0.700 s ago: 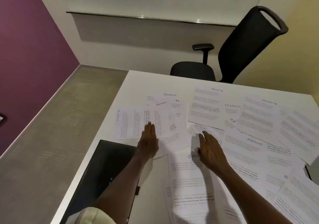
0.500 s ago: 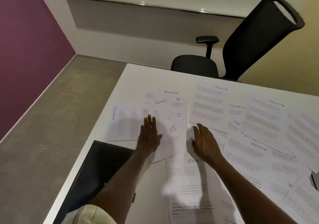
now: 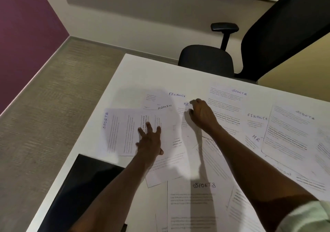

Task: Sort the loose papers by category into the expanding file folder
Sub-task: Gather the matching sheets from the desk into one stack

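Loose printed papers with handwritten headings cover the white table [image 3: 142, 70]. A SPORTS sheet [image 3: 117, 129] lies sideways at the left. Beyond it are an ADMIN sheet [image 3: 164, 107], a FINANCE sheet [image 3: 176, 95] and an HR sheet [image 3: 184, 124]. My left hand [image 3: 149, 140] lies flat with spread fingers on the sideways SPORTS sheet. My right hand [image 3: 200, 113] has curled fingers and thumb pinching the upper right edge of the HR sheet. The black expanding file folder [image 3: 80, 187] lies at the near left table edge, partly hidden by my left arm.
More SPORTS, FINANCE and HR sheets [image 3: 257, 124] overlap to the right and near me. A black office chair [image 3: 207, 60] stands at the table's far side. The table's left edge drops to carpet [image 3: 44, 106].
My right hand moved forward and left from the near papers to the HR sheet and curled its fingers. My left hand slid slightly left and spread its fingers. The camera tilted down.
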